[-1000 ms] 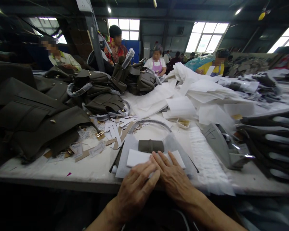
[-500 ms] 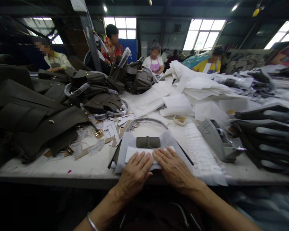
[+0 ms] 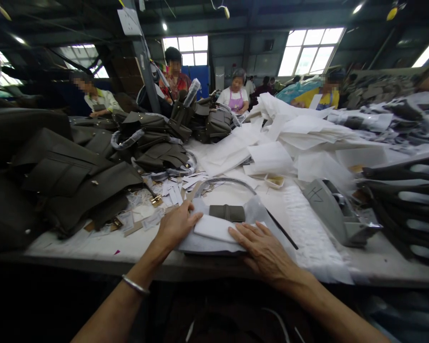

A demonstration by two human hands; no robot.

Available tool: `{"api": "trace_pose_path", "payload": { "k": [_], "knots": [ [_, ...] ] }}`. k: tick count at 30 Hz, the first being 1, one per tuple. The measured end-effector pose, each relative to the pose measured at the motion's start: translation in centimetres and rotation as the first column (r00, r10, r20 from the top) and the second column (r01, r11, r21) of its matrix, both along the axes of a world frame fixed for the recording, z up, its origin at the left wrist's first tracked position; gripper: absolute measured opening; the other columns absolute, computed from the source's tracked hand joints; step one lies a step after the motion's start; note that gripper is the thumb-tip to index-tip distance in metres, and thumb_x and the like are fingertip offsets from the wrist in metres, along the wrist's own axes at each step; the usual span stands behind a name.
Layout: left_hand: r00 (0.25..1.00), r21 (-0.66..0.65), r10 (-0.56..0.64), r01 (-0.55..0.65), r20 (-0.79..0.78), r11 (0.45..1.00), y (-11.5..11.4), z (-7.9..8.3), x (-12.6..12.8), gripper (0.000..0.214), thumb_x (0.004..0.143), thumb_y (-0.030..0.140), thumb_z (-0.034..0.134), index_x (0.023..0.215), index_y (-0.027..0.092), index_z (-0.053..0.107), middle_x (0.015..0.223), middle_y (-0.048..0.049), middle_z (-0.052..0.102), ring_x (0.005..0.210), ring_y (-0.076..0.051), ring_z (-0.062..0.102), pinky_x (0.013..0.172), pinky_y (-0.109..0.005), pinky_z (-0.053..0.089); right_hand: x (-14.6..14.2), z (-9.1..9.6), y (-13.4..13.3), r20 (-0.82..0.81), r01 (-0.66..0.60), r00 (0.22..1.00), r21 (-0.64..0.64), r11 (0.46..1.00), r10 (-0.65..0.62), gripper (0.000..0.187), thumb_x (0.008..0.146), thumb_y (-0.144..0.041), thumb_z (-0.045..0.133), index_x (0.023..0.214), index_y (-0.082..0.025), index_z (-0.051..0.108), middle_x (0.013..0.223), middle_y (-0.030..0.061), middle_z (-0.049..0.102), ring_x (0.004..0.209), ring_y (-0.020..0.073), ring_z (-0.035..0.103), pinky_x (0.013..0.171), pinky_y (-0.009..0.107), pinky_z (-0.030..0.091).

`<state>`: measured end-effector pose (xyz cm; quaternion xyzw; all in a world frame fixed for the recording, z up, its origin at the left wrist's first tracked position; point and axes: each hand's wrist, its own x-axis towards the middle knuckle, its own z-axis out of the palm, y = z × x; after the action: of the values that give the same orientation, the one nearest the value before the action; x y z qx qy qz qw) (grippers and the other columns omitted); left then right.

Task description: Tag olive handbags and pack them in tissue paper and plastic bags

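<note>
A flat grey-green leather piece (image 3: 227,212) lies on the table, half covered by a white folded paper sheet (image 3: 214,227) over a pale translucent wrapper (image 3: 204,244). My left hand (image 3: 177,225) grips the left edge of the wrapper, thumb on top and fingers curled under. My right hand (image 3: 263,249) lies flat with fingers stretched out, pressing the paper's right end. A thin curved strap (image 3: 224,181) arcs just behind the piece.
Dark olive leather bags (image 3: 71,176) are piled at the left and back. White paper sheets (image 3: 293,138) heap at the right, with a grey tape dispenser (image 3: 325,205) and stacked dark bags (image 3: 407,205). Small paper tags (image 3: 171,190) litter the table. Several people work across the table.
My left hand has moved from lying flat on the white paper to the wrapper's left edge and closed on it. My right hand stays flat on the paper.
</note>
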<state>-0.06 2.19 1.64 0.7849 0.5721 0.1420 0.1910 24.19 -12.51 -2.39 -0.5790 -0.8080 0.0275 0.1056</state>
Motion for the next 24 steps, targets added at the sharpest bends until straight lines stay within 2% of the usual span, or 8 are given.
{"api": "trace_pose_path", "payload": {
  "k": [3, 6, 10, 15, 18, 21, 23, 24],
  "knots": [
    [0.987, -0.065, 0.006, 0.004, 0.163, 0.998, 1.4, -0.5, 0.5, 0.037, 0.080, 0.036, 0.062, 0.113, 0.020, 0.056, 0.072, 0.0020, 0.058, 0.070, -0.020, 0.061, 0.062, -0.028, 0.041, 0.0, 0.2, 0.0, -0.011, 0.006, 1.000, -0.008, 1.000, -0.006, 0.081, 0.077, -0.011, 0.063, 0.150, -0.028, 0.034, 0.150, 0.0106, 0.047, 0.136, 0.0312, 0.045, 0.114, 0.059, 0.031],
    [0.976, -0.068, -0.030, 0.046, 0.218, 0.997, 2.5, -1.3, 0.6, 0.038, 0.083, 0.030, 0.055, 0.119, 0.019, 0.052, 0.069, 0.0048, 0.053, 0.063, -0.016, 0.057, 0.057, -0.024, 0.039, 0.0, 0.1, -0.2, -0.019, 0.014, 1.000, -0.013, 1.000, -0.014, 0.086, 0.074, -0.009, 0.063, 0.151, -0.029, 0.031, 0.152, 0.0101, 0.045, 0.138, 0.0307, 0.043, 0.114, 0.059, 0.030],
    [0.976, -0.020, -0.049, 0.055, 0.210, 0.998, 3.1, -2.6, 0.6, 0.035, 0.083, 0.026, 0.053, 0.118, 0.020, 0.054, 0.071, 0.0051, 0.050, 0.065, -0.015, 0.054, 0.060, -0.024, 0.038, -0.1, 0.2, -0.1, -0.019, 0.025, 1.000, -0.015, 1.000, -0.025, 0.085, 0.074, -0.007, 0.064, 0.151, -0.029, 0.033, 0.152, 0.0106, 0.045, 0.138, 0.0309, 0.042, 0.114, 0.059, 0.030],
    [0.989, 0.044, -0.090, 0.085, 0.117, 0.995, 2.7, -3.7, 0.2, 0.032, 0.087, 0.022, 0.051, 0.118, 0.020, 0.057, 0.067, 0.0043, 0.052, 0.068, -0.017, 0.057, 0.066, -0.026, 0.040, -0.4, 0.5, 0.4, 0.005, 0.017, 1.000, -0.012, 1.000, -0.017, 0.082, 0.073, -0.008, 0.067, 0.148, -0.028, 0.038, 0.148, 0.0111, 0.050, 0.135, 0.0322, 0.046, 0.112, 0.060, 0.033],
    [0.991, 0.068, -0.130, 0.127, 0.042, 0.990, 2.0, -2.8, -0.5, 0.028, 0.087, 0.021, 0.055, 0.114, 0.021, 0.060, 0.074, 0.0012, 0.060, 0.074, -0.019, 0.062, 0.071, -0.027, 0.044, -0.3, 0.4, 0.3, 0.010, 0.010, 1.000, -0.015, 1.000, -0.009, 0.082, 0.073, -0.006, 0.066, 0.147, -0.028, 0.039, 0.148, 0.0106, 0.050, 0.134, 0.0321, 0.046, 0.112, 0.059, 0.033],
    [0.994, 0.214, -0.076, 0.092, -0.081, 0.972, 0.3, -0.2, -0.6, 0.033, 0.087, 0.019, 0.057, 0.120, 0.019, 0.059, 0.107, -0.0096, 0.065, 0.097, -0.026, 0.064, 0.084, -0.036, 0.049, -0.2, 0.3, 0.1, 0.010, -0.003, 1.000, -0.016, 1.000, 0.003, 0.081, 0.074, -0.007, 0.064, 0.148, -0.028, 0.039, 0.149, 0.0104, 0.049, 0.135, 0.0320, 0.046, 0.112, 0.059, 0.033],
    [0.981, 0.436, -0.084, 0.154, -0.176, 0.886, -1.3, 1.7, 0.1, 0.040, 0.088, 0.018, 0.058, 0.128, 0.017, 0.055, 0.128, -0.0149, 0.059, 0.112, -0.030, 0.060, 0.093, -0.044, 0.049, -0.1, 0.3, 0.0, 0.010, -0.009, 1.000, -0.010, 1.000, 0.009, 0.079, 0.076, -0.008, 0.063, 0.148, -0.029, 0.038, 0.149, 0.0099, 0.048, 0.135, 0.0320, 0.045, 0.113, 0.059, 0.032],
    [0.970, 0.520, -0.157, 0.234, -0.187, 0.821, -2.2, 2.3, 0.7, 0.041, 0.089, 0.018, 0.058, 0.130, 0.016, 0.054, 0.132, -0.0149, 0.058, 0.117, -0.030, 0.058, 0.098, -0.045, 0.048, -0.1, 0.3, 0.0, 0.012, -0.011, 1.000, -0.006, 1.000, 0.011, 0.077, 0.077, -0.008, 0.062, 0.148, -0.029, 0.038, 0.149, 0.0096, 0.048, 0.135, 0.0320, 0.045, 0.112, 0.059, 0.032]
  ]
}}
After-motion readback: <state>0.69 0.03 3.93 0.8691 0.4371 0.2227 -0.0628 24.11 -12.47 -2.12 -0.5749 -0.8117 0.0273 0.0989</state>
